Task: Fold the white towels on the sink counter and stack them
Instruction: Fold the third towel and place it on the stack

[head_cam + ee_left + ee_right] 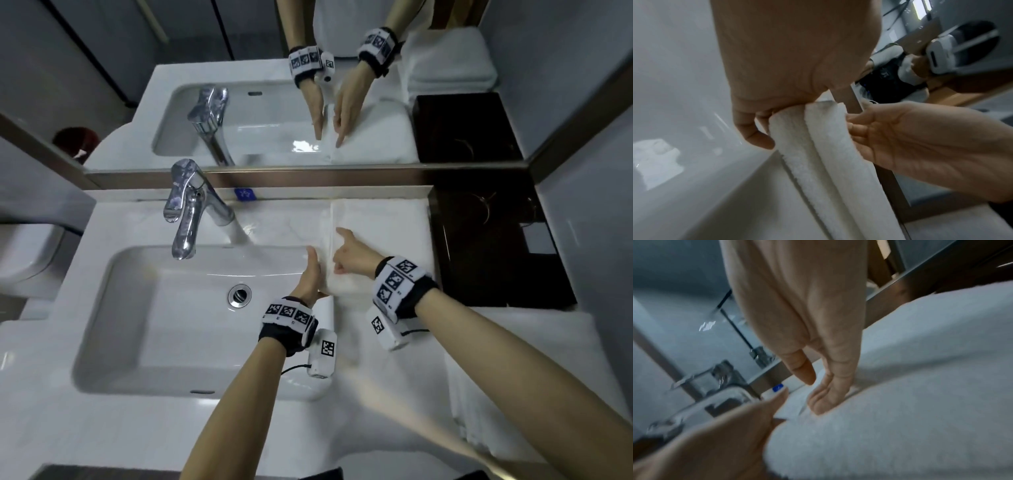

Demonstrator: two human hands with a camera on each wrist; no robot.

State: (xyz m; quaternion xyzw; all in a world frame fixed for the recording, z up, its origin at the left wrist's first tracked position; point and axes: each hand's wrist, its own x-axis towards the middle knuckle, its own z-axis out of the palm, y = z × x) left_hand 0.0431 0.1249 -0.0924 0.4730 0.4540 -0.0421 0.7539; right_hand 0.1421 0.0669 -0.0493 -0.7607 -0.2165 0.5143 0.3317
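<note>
A folded white towel (380,229) lies on the counter between the basin and a dark tray. My left hand (310,275) stands on edge against the towel's left side, fingers straight and thumb up. My right hand (352,255) lies on top of the towel near that same edge, fingers extended and pressing down. In the left wrist view the towel's layered edge (818,154) runs between my left hand (777,65) and the palm of my right hand (910,138). The right wrist view shows my right hand (818,337) flat on the towel (920,386), with my left hand (725,434) beside it.
The chrome faucet (191,212) and sink basin (154,325) sit to the left. A dark tray (496,246) borders the towel on the right. More white towels (524,377) are piled at the near right of the counter. A mirror (274,102) stands behind.
</note>
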